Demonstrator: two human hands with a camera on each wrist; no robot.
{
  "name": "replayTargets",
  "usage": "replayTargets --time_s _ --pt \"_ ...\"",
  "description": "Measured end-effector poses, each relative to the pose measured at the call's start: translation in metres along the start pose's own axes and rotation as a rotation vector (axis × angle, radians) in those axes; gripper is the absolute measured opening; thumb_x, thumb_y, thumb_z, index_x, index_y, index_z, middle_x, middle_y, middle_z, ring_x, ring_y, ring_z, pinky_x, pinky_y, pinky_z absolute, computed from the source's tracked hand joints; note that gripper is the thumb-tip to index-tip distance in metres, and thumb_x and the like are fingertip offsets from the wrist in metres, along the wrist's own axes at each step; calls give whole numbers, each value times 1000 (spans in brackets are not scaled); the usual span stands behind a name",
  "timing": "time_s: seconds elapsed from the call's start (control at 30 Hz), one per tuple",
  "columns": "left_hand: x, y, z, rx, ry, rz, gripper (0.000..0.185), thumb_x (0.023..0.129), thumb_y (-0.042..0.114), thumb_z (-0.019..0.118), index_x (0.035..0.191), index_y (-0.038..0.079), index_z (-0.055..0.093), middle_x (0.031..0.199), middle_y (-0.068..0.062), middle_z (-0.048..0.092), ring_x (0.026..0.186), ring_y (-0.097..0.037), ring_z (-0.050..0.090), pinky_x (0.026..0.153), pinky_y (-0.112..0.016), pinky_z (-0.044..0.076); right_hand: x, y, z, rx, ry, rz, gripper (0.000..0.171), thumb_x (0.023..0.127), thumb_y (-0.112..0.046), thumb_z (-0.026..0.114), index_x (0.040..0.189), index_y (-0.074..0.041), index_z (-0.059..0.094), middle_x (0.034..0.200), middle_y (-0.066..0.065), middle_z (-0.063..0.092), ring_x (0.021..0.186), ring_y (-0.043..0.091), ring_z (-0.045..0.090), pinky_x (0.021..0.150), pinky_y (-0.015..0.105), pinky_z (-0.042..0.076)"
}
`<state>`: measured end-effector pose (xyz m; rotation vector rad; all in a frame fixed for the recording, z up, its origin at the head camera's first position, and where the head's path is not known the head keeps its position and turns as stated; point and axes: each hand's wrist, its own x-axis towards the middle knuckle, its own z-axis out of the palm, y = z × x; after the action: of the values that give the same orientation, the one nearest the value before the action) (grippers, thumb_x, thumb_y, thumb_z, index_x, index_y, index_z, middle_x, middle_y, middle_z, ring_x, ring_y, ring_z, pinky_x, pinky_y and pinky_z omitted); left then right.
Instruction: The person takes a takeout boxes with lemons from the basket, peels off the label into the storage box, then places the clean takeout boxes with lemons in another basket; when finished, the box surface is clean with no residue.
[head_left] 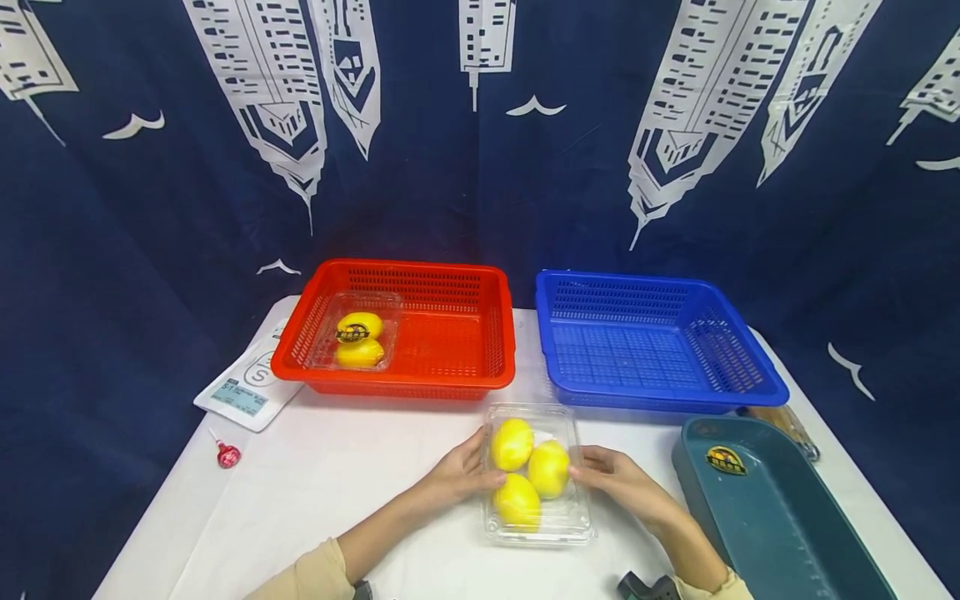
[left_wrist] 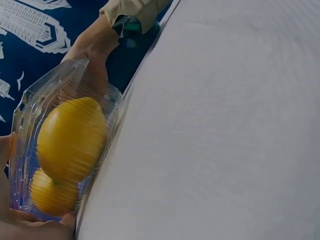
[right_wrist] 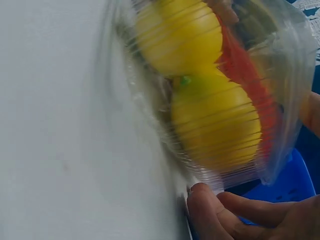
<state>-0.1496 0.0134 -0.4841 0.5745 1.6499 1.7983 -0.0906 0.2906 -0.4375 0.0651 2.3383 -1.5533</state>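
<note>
Clear box (right_wrist: 290, 65), partly beyond right wrist view's top edge.

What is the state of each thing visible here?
Clear box: held between left hand and right hand; lid latching unclear
Three lemons: inside it
Red basket: holds another box with two lemons
Blue basket: no contents visible
Teal tray: label inside
White item: screen-like panel shows text
Red lollipop: lying down
Brown item: partly hidden

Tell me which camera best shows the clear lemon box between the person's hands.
The head view: it shows the whole box from above, with three lemons inside. The left wrist view shows it from the side, with two lemons visible; the right wrist view is close and blurred, cutting off part of the box.
</note>
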Motion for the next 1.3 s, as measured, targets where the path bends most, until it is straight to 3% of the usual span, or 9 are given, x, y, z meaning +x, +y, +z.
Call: replayTargets --time_s 0.1,0.27,0.37,0.6,0.87,1.3 --pt "0 0 -2 -16 -11 -9 96 91 26 68 156 1 1 164 -16 2 151 -35 9 122 -45 14 1 3 2 58 -49 -25 68 97 -29 57 140 18 34 142 34 45 128 37 51 109 48 43" --pt "1 -3 -5 -41 -28 -7 97 90 23 69 155 -1 1 164 -17 2 151 -34 9 122 -44 14 4 7 4 176 -146 -72 70 101 -30 48 146 16 20 140 30 46 117 16 57 100 30 49" --pt "1 -5 -6 -40 -25 -1 97 89 25 69 156 0 3 164 -17 5 151 -33 12 122 -43 17 7 9 5 223 -167 -84 71 101 -28 47 147 16 16 139 26 49 113 10 59 97 26 51" --pt "0 -6 -5 -9 11 14 96 88 33 69 155 0 9 162 -18 12 149 -35 18 120 -43 22 8 12 8 230 -174 -93 68 99 -26 49 141 22 25 122 17 62 103 14 64 89 26 56" --pt "3 -6 -1 32 143 21 79 93 37 62 151 -3 26 159 -22 24 147 -38 26 119 -45 28 7 12 9 234 -174 -89 62 98 -26 49 134 23 36 109 8 66 95 16 66 85 28 58" --pt "2 -5 3 27 153 31 81 92 33 64 151 -5 23 159 -24 20 147 -39 23 118 -45 28 5 12 7 257 -178 -71 57 99 -25 47 131 23 42 103 5 68 92 13 67 82 28 59"
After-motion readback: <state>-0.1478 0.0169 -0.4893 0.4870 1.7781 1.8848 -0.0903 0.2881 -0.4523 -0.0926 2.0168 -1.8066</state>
